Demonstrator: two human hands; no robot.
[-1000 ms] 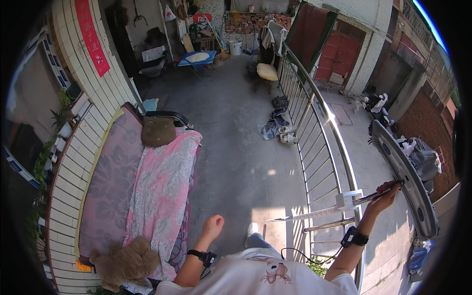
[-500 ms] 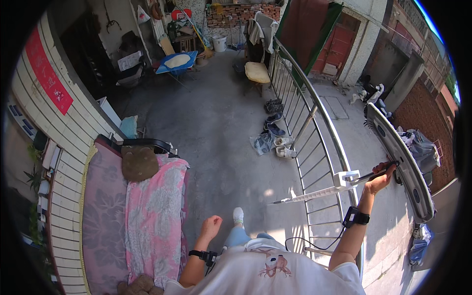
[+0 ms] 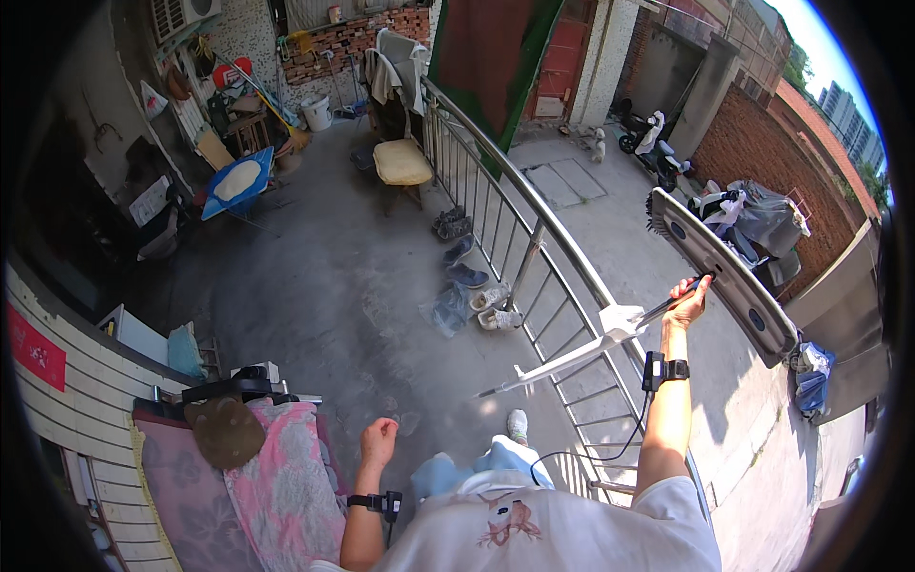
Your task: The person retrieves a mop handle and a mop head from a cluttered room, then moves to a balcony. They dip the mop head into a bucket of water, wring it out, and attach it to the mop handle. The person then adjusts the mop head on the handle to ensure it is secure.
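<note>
My right hand [image 3: 686, 303] is wrapped round the dark shaft of a broom, close to its head. The wide grey broom head [image 3: 720, 272], dark bristles showing at its upper end, is held up on the far side of the metal railing [image 3: 548, 224]. From my grip the white handle [image 3: 572, 360] slants down left across the railing, with a white block-like fitting partway along and a thin dark tip. My left hand [image 3: 378, 440] hangs low in front of me, fingers curled in and no object visible in them. Each wrist wears a black strap with a small device.
A bed or couch with a pink-grey cover [image 3: 281, 477] and brown cushion [image 3: 225, 432] is at lower left. Shoes [image 3: 467, 276] and a plastic bag [image 3: 450, 310] line the railing. Beyond stand a padded chair [image 3: 402, 164], blue table [image 3: 238, 184], white bucket [image 3: 316, 112] and scooter [image 3: 656, 148].
My view has swung right, showing more of the yard beyond the railing. The broom stays in my right hand, its head still raised. My left hand remains low and curled.
</note>
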